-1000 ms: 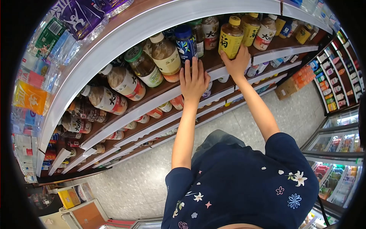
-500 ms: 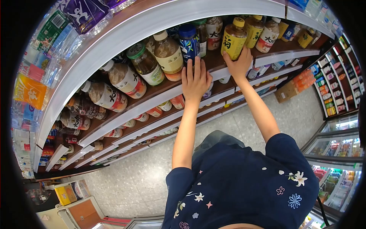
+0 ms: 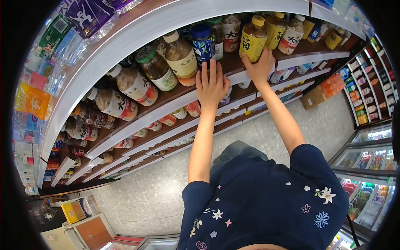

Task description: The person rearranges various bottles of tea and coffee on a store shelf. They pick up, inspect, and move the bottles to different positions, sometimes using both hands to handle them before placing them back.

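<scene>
On the upper shelf, a bottle with a yellow label (image 3: 253, 41) and yellow cap stands near the front edge. My right hand (image 3: 259, 68) is at its base, thumb at the left and fingers at the right, closed around the lower part. My left hand (image 3: 213, 85) is open, its fingers stretched over the shelf edge toward a dark blue bottle (image 3: 203, 46). The fingertips overlap the foot of that bottle; firm contact is hard to tell. Beside it stands a cream-labelled bottle (image 3: 181, 58) with a pale cap.
More bottles line the shelf, among them a green-capped one (image 3: 156, 68) and a white-capped one (image 3: 290, 36). Lower shelves hold further drinks. Bagged packs (image 3: 31, 100) hang over the left. A cardboard box (image 3: 311, 98) stands on the floor, and glass-fronted coolers (image 3: 366, 158) are at the right.
The view has shifted slightly, so the bottles appear a little higher and further left. Both hands keep about the same places against the shelf and bottles.
</scene>
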A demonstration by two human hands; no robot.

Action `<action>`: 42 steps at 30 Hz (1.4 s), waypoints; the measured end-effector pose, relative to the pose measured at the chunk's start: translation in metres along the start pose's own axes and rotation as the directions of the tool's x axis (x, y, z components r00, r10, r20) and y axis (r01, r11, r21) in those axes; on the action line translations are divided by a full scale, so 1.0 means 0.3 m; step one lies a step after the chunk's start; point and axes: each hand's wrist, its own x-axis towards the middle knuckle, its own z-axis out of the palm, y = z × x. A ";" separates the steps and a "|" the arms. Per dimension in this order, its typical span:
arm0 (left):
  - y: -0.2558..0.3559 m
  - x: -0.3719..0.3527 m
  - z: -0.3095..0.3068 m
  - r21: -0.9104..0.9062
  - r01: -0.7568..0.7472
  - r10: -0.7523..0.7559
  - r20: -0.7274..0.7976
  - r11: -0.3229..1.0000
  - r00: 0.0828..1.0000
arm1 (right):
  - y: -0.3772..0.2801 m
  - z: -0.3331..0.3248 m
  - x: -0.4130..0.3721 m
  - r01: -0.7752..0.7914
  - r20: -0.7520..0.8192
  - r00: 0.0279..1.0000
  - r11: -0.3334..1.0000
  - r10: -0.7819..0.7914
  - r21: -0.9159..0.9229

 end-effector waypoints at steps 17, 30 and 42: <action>-0.001 -0.004 -0.010 -0.037 0.004 -0.003 0.041 0.999 0.999 | 0.007 0.013 -0.001 0.007 -0.044 0.999 1.000 -0.007 0.002; 0.003 -0.002 -0.005 -0.012 0.011 -0.010 0.020 1.000 1.000 | 0.007 -0.002 0.000 0.049 -0.028 0.998 0.998 -0.047 0.042; 0.007 0.001 -0.008 -0.029 0.026 -0.025 0.020 0.999 0.999 | 0.009 0.007 0.003 0.084 -0.038 0.996 0.996 -0.084 0.010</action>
